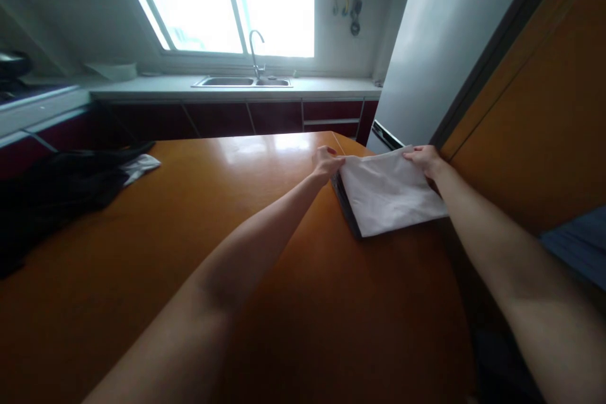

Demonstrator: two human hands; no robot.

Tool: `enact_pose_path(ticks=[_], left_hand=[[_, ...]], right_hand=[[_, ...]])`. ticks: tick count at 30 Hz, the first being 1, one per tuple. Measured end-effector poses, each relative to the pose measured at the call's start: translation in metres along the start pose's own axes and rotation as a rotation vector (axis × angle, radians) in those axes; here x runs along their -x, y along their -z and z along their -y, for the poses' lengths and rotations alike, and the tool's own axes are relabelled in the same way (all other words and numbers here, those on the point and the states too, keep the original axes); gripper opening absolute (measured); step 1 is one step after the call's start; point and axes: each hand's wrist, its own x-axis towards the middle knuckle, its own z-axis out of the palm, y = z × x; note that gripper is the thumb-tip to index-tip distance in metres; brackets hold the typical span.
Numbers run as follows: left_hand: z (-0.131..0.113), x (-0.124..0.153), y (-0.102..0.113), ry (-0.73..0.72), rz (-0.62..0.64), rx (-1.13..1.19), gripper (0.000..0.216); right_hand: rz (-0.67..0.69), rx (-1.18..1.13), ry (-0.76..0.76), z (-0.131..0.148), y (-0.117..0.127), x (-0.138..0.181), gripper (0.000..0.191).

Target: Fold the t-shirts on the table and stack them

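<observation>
Left hand (327, 163) pinching one white cloth (391, 192), right hand (425, 160) likewise, one dark layer (347, 203) beneath

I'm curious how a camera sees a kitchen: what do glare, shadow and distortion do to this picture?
In the head view, the window is washed out to white and glares off the tabletop; in that same view, the dark clothing loses detail in shadow, while the white cloth reads clearly; there too, the fridge leans, probably lens distortion or camera tilt.
</observation>
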Motion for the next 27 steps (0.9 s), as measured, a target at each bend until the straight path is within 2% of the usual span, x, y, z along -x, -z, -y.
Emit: enact_pose_path(ticks=[3, 5, 7, 9, 11, 12, 15, 19, 22, 24, 27], left_hand=[[-0.001, -0.002, 0.004, 0.048, 0.074, -0.142, 0.028], [-0.003, 0.003, 0.006, -0.009, 0.092, -0.307, 0.029], [-0.008, 0.012, 0.004, -0.206, 0.055, -0.468, 0.033], [-0.014, 0.023, -0.002, -0.479, 0.062, -0.565, 0.039], [-0.015, 0.032, -0.011, -0.668, 0.181, -0.631, 0.046], [-0.014, 0.035, -0.015, -0.694, 0.262, -0.672, 0.049], [-0.002, 0.037, -0.024, -0.579, 0.426, -0.779, 0.062], [0.012, 0.032, -0.025, -0.509, 0.433, -0.773, 0.068], [0.007, 0.034, -0.022, -0.475, 0.466, -0.752, 0.069], [0.001, 0.041, -0.018, -0.453, 0.453, -0.719, 0.069], [0.002, 0.058, -0.004, -0.5, 0.31, -0.627, 0.067]], right_hand=[[0.004, 0.161, -0.003, -0.004, -0.002, -0.006, 0.027], [-0.014, 0.278, 0.04, -0.007, -0.006, -0.006, 0.029], [-0.077, 0.42, 0.214, -0.008, -0.012, -0.004, 0.038], [-0.114, 0.513, 0.458, -0.008, -0.021, 0.001, 0.047], [-0.042, 0.562, 0.6, -0.009, -0.034, 0.008, 0.052], [0.031, 0.602, 0.604, -0.01, -0.04, 0.012, 0.055], [0.213, 0.721, 0.478, -0.014, -0.058, 0.023, 0.063], [0.239, 0.76, 0.414, -0.016, -0.066, 0.027, 0.065], [0.249, 0.734, 0.441, -0.015, -0.06, 0.023, 0.066], [0.16, 0.672, 0.48, -0.015, -0.051, 0.019, 0.065], [-0.066, 0.547, 0.525, -0.019, -0.034, 0.014, 0.061]])
